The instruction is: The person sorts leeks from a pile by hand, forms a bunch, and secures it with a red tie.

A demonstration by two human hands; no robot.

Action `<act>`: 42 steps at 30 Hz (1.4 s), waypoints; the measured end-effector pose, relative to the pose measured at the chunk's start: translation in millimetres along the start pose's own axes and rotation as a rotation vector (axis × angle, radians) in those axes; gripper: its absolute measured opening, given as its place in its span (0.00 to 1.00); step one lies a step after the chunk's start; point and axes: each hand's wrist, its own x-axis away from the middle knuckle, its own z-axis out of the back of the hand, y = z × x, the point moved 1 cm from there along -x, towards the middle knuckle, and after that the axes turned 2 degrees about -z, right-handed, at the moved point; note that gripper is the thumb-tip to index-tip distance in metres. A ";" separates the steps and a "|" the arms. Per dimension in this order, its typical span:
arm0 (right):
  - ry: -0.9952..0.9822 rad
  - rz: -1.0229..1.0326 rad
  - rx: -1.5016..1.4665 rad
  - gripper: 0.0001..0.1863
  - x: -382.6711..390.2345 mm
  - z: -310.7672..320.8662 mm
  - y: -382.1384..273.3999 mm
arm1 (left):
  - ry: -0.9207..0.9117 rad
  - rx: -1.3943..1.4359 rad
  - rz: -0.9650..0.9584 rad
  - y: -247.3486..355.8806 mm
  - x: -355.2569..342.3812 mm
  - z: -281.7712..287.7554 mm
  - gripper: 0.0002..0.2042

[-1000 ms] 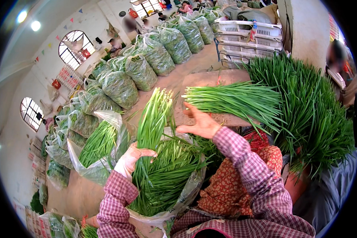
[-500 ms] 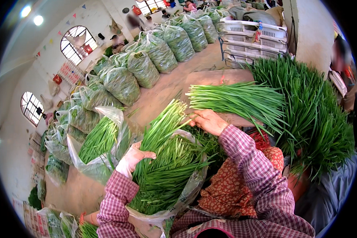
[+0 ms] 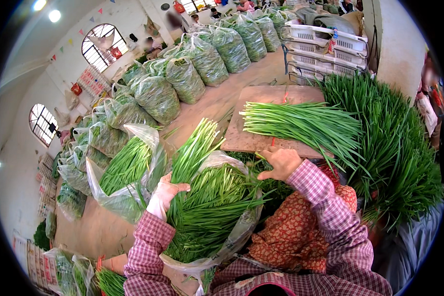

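Note:
My left hand [image 3: 166, 191] grips a bundle of garlic chives [image 3: 196, 145], its pale cut ends pointing up and away. The bundle leans over a clear plastic bag [image 3: 249, 234] filled with more garlic chives [image 3: 209, 212]. My right hand [image 3: 282, 164] is off the bundle, thumb and forefinger apart, just below the near edge of a wooden board [image 3: 235, 140]. A green bit shows at its fingertip, too small to make out. On the board lies a loose pile of garlic chives [image 3: 296, 121], pale ends to the left.
A second open bag [image 3: 103, 190] of chives stands at left. Rows of full bags [image 3: 155, 98] line the floor behind. A large heap of chives [image 3: 380, 133] fills the right side. White crates [image 3: 325, 47] are stacked by a pillar. Several people are in the background.
My right hand has left the bundle's pale ends, moving right and nearer, and its fingers have spread. The bundle in my left hand has swung a little left. The view has shifted slightly.

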 end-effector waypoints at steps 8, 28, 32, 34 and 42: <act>0.492 0.090 -0.813 0.24 -14.4 1.5 -73.1 | -0.004 0.139 -0.099 4.3 3.7 -27.6 0.24; 0.128 -0.025 -1.741 0.11 -19.7 -4.2 -28.5 | 0.083 0.022 -0.275 -17.6 -5.6 -23.4 0.27; 0.271 -0.058 -1.824 0.11 -2.4 18.1 2.4 | 0.137 -0.054 -0.342 -33.7 -11.0 -11.9 0.27; 0.332 -0.056 -1.669 0.11 4.2 20.2 25.5 | 0.192 -0.100 -0.330 -32.6 -10.2 -10.4 0.27; 0.489 -0.056 -0.483 0.15 5.2 -2.6 7.0 | 0.379 -0.479 -0.506 -7.9 6.2 -23.0 0.29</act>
